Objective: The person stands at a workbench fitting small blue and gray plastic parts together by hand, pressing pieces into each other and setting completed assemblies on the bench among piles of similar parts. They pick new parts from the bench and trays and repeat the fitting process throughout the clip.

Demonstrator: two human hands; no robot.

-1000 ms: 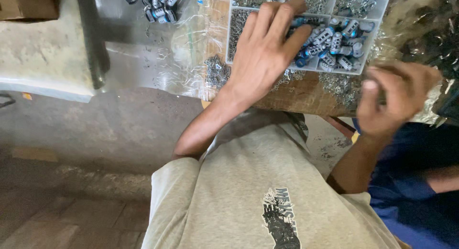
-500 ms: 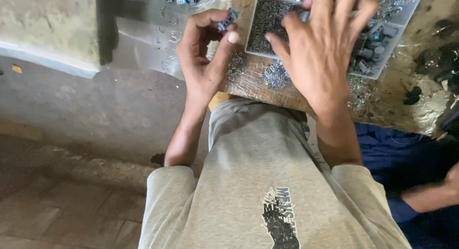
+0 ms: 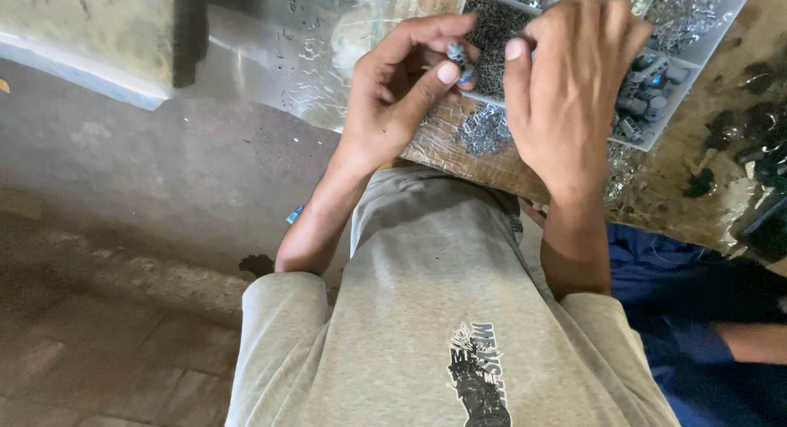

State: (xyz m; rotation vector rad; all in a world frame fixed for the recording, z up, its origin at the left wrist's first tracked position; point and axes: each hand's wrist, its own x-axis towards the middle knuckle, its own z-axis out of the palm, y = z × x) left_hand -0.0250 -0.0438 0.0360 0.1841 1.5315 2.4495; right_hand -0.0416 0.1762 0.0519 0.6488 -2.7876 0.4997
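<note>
Part [image 3: 456, 53]: small cylinder, dull grey metal with a blue band, held in the left hand [image 3: 393, 99].
Tray [image 3: 687, 73]: clear hard plastic, slightly glossy walls.
Tray fill [image 3: 492, 34]: fine metal bits, grey, faint glint.
Bag [image 3: 320, 42]: thin transparent plastic film, crinkled, shiny.
Desk [image 3: 492, 161]: worn wood, rough, stained dark.
Shirt [image 3: 426, 312]: matt grey-beige knit cloth, black print.
Floor [image 3: 123, 165]: rough matt concrete.
</note>
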